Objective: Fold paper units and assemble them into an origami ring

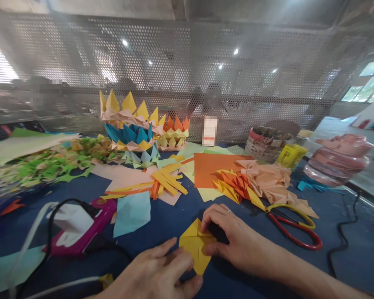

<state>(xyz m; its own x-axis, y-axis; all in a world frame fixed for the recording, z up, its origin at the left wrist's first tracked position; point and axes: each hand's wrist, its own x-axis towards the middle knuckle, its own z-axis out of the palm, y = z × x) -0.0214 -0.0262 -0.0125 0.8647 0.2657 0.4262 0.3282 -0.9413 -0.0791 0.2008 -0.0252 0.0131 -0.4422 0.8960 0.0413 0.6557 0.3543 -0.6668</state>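
Observation:
A small yellow folded paper (195,246) lies on the dark blue table (162,224) close in front of me. My left hand (156,272) rests at its lower left, fingers pressing the paper's left edge and thumb at its bottom tip. My right hand (233,241) comes in from the right, fingers curled and pinching the paper's upper right fold. Just beyond lie red-and-yellow scissors (294,226) and a heap of folded orange, yellow and pink paper units (252,182).
Stacked paper crowns (131,124) stand at the back centre before a perforated metal screen. Green paper scraps (43,164) lie left, a pink device with cables (81,226) near left, paper strips (166,182), a woven basket (266,143) and a pink jar (339,160) right.

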